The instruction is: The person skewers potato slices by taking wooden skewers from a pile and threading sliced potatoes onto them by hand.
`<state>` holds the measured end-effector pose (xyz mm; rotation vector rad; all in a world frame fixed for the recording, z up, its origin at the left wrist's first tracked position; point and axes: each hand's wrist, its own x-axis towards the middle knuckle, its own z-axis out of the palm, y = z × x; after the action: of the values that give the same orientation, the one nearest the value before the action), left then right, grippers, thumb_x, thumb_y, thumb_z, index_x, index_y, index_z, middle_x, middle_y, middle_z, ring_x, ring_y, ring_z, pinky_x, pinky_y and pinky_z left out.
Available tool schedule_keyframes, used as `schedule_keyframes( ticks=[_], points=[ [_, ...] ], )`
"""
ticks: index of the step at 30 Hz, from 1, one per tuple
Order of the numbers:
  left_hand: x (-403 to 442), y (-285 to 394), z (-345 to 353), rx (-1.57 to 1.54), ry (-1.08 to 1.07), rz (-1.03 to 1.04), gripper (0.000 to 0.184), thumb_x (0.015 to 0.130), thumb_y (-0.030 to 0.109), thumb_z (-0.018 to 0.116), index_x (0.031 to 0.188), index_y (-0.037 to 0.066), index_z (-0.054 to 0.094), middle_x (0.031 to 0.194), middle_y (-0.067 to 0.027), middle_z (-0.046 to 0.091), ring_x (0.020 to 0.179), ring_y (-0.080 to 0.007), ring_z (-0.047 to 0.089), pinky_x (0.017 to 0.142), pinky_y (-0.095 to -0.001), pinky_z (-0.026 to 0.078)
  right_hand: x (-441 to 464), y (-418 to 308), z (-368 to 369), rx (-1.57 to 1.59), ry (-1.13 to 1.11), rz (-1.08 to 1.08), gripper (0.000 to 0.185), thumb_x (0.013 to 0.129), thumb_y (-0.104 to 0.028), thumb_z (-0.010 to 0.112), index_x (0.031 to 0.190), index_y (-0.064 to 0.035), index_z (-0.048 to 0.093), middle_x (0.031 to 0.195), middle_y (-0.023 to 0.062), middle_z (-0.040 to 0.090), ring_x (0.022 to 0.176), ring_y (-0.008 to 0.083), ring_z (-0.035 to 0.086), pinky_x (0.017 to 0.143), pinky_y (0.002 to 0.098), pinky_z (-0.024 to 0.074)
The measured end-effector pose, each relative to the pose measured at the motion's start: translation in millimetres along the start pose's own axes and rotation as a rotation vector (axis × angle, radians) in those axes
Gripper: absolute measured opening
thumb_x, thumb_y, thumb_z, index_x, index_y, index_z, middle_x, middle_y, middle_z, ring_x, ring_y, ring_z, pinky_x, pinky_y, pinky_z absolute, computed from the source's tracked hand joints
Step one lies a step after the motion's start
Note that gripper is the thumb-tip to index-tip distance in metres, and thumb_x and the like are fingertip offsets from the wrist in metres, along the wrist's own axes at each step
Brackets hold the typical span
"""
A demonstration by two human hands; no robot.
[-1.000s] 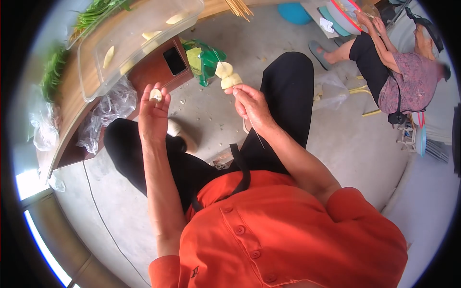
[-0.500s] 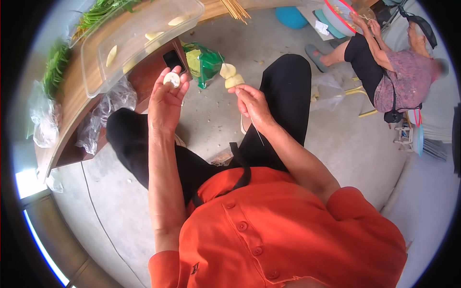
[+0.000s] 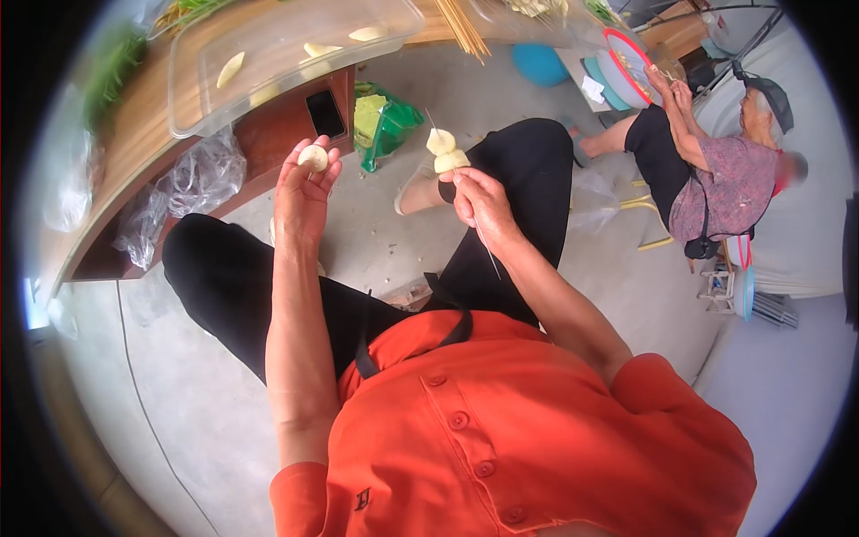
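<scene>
My left hand [image 3: 304,192] holds a round pale slice [image 3: 313,158] in its fingertips, palm turned up. To its right, my right hand [image 3: 484,204] pinches a thin skewer [image 3: 489,251] just below two pale, thick pieces [image 3: 450,161] threaded on it. The skewer's tip sticks out above the upper piece, and its long end slants down past my wrist. A gap separates the slice from the skewer. Up and to the left, a clear plastic tray [image 3: 192,100] holds several pale pieces.
A phone [image 3: 325,114] lies on a brown shelf beside a green bag [image 3: 394,127]. Thin sticks [image 3: 461,29] overhang the table [image 3: 154,112]. Clear bags [image 3: 204,174] hang below its edge. At the right, another person [image 3: 727,179] sits with both hands at a red-rimmed basin [image 3: 626,67].
The view has shifted, and the tray appears further right. The slice has come up to my left fingertips and nearer the skewer than a second ago. My right hand keeps its grip.
</scene>
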<state>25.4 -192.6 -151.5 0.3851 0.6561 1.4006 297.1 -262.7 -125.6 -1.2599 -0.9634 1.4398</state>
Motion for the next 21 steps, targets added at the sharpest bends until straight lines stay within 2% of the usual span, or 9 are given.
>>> schedule_keyframes(
  ticks=[2,12,21],
  points=[
    [-1.6,1.2,-3.7,-0.019,-0.014,0.002,0.036,0.091,0.0,0.042,0.127,0.0,0.042,0.132,-0.0196,0.052,0.113,-0.0311,0.059,0.096,-0.0394,0.052,2.4,-5.4,8.5,0.001,-0.029,-0.023,0.023,0.099,-0.017,0.049,0.103,0.0006,0.063,0.054,-0.0045,0.041,0.043,0.0029,0.034,0.04,0.0208,0.0255],
    [-2.4,-4.3,-17.8,-0.026,0.072,-0.006,0.035,0.091,0.0,0.044,0.126,0.0,0.041,0.13,-0.0209,0.053,0.113,-0.0318,0.059,0.096,-0.04,0.052,-6.2,-2.8,15.8,-0.016,-0.058,0.024,0.022,0.099,-0.017,0.049,0.102,-0.0004,0.063,0.054,-0.0047,0.041,0.043,0.0025,0.033,0.04,0.0207,0.0261],
    [2.6,-9.7,-16.7,-0.048,-0.021,-0.007,0.035,0.089,0.001,0.047,0.124,0.0,0.045,0.13,-0.0209,0.054,0.111,-0.0321,0.06,0.095,-0.0397,0.053,-9.3,-9.4,4.9,-0.01,-0.056,-0.007,0.023,0.099,-0.017,0.049,0.105,0.0012,0.061,0.056,-0.0048,0.04,0.046,0.0038,0.033,0.043,0.021,0.0264]
  ],
)
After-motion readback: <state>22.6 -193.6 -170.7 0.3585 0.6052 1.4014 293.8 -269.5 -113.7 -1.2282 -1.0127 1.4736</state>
